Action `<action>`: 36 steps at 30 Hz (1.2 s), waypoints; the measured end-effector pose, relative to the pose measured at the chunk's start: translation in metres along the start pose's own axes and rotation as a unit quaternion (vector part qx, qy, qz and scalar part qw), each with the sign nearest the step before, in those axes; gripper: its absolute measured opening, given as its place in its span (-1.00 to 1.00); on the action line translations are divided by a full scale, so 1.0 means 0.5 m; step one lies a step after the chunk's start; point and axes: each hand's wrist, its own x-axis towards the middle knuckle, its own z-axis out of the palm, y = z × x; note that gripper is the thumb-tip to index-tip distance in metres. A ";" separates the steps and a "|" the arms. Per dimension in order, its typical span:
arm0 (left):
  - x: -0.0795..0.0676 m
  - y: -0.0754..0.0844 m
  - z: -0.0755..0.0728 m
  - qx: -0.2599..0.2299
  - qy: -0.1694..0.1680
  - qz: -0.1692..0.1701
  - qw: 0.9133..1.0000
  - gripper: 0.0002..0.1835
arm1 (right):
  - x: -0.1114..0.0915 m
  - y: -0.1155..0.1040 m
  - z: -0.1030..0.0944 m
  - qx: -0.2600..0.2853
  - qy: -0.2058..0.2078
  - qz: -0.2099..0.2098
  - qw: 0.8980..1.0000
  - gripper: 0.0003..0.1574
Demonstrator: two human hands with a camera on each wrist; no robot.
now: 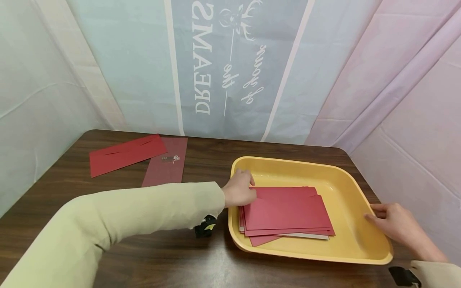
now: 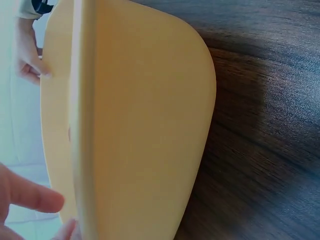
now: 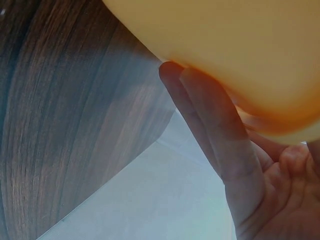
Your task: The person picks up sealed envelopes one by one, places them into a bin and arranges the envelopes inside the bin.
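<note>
A yellow plastic tray (image 1: pixel 345 208) sits on the table, with a stack of red envelopes (image 1: pixel 288 212) inside toward its left side. My left hand (image 1: pixel 240 190) reaches over the tray's left rim, fingertips at the left edge of the top envelope. In the left wrist view, the left hand (image 2: pixel 30 205) shows thumb and finger apart, nothing visible between them; the rim hides part of them. My right hand (image 1: pixel 394 220) holds the tray's right rim, thumb over the inside. Its fingers (image 3: pixel 215 115) press against the outer wall, as the right wrist view shows.
At the table's back left lie a bright red envelope (image 1: pixel 126 155) and a darker red one (image 1: pixel 165 164) partly under it, with a small printed mark. Printed cloth (image 1: pixel 237 60) hangs behind the brown wooden table (image 1: pixel 173 256) and along its sides.
</note>
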 end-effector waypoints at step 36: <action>-0.083 -0.233 -0.135 0.018 0.133 -0.138 0.981 -0.58 | -0.004 -0.003 0.001 -0.007 -0.002 0.001 1.000 -0.47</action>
